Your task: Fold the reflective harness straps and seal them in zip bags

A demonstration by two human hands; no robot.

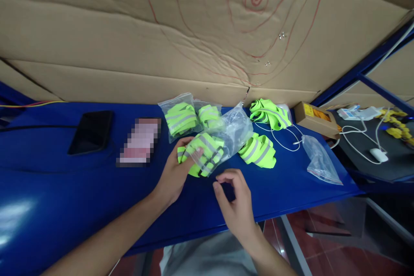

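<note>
My left hand [177, 168] grips a folded neon-yellow reflective strap [208, 148] with grey bands and dark buckles, partly inside a clear plastic bag. To its right, my right hand [236, 198] hovers over the blue table with thumb and fingertips curled close together, a narrow gap showing between them. Behind the left hand lie a bagged reflective strap [181, 118] and another bagged strap [210, 116]. A crumpled clear bag [237, 127] sits beside them. Two unbagged strap bundles, one nearer [258, 151] and one farther back [270, 112], rest to the right.
On the left of the blue table [58, 194] are a black device [92, 131] with a cable and a blurred-out phone [140, 140]. A cardboard box [317, 118], white cables and an empty clear bag [320, 159] lie right. A cardboard wall [113, 30] stands behind.
</note>
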